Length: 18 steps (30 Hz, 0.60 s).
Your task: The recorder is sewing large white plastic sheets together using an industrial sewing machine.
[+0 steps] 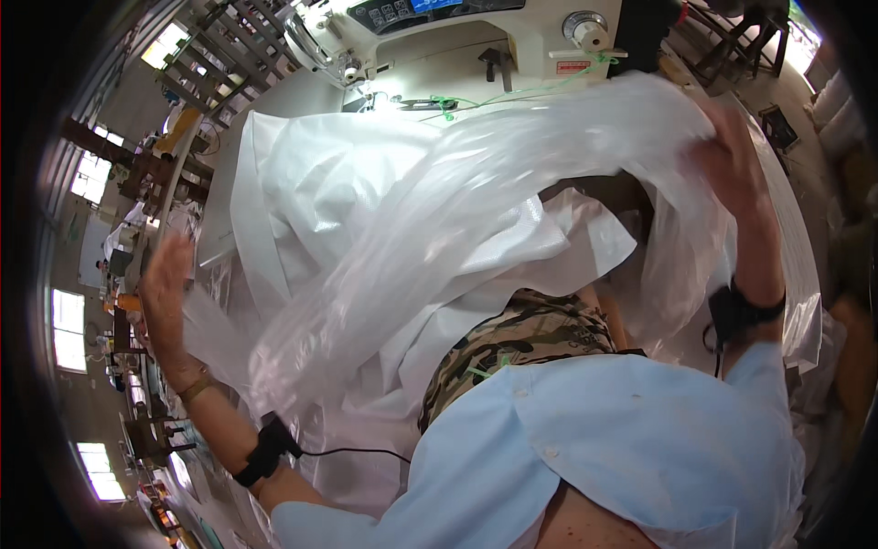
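Observation:
A long stretch of clear plastic film [402, 220] billows across the middle in a blurred arc. At the right, the film's upper end meets my right hand [732, 160], whose fingers are closed on it, though motion smears them. My left hand [166, 297] is raised at the far left, fingers stretched upward and slightly blurred, with nothing seen in it. Beside its wrist hangs a lower fold of the film. Under the film, white woven plastic sheeting [302, 165] lies crumpled over the table and down toward my lap.
A white sewing machine [549, 32] stands at the back, its lamp lit near the needle. Green thread [521, 94] trails over its bed. Black straps sit on both forearms, and a cable [357, 452] runs from the left one. Wooden racks [215, 59] stand at far left.

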Each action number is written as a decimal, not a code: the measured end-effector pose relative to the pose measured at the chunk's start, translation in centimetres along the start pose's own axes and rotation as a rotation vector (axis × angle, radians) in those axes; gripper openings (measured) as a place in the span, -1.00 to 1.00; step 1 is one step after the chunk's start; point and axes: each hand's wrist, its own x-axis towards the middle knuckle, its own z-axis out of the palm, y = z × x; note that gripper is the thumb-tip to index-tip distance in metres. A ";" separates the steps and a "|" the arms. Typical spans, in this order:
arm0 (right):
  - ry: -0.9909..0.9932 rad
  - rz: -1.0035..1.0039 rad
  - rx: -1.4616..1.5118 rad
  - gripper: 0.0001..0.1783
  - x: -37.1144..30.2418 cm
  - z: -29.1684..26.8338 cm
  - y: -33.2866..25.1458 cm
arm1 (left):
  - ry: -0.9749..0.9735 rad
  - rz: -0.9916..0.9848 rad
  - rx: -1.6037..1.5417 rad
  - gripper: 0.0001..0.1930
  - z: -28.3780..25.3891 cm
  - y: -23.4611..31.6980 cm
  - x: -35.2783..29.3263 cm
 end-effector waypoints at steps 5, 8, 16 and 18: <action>-0.016 -0.716 -0.406 -0.48 7.5 6.6 -9.6 | -0.249 0.578 -0.317 0.06 16.6 16.1 2.2; -0.279 -0.470 -0.388 -0.49 9.8 9.7 -14.5 | -0.220 0.329 -0.357 -0.48 18.9 17.2 1.9; -1.028 0.153 0.468 -0.58 5.8 12.4 -6.4 | 0.525 0.314 0.002 -0.64 8.0 13.9 8.6; -1.208 0.206 0.418 -0.61 3.6 12.5 -6.1 | 0.563 0.261 0.060 -0.54 1.8 11.5 8.3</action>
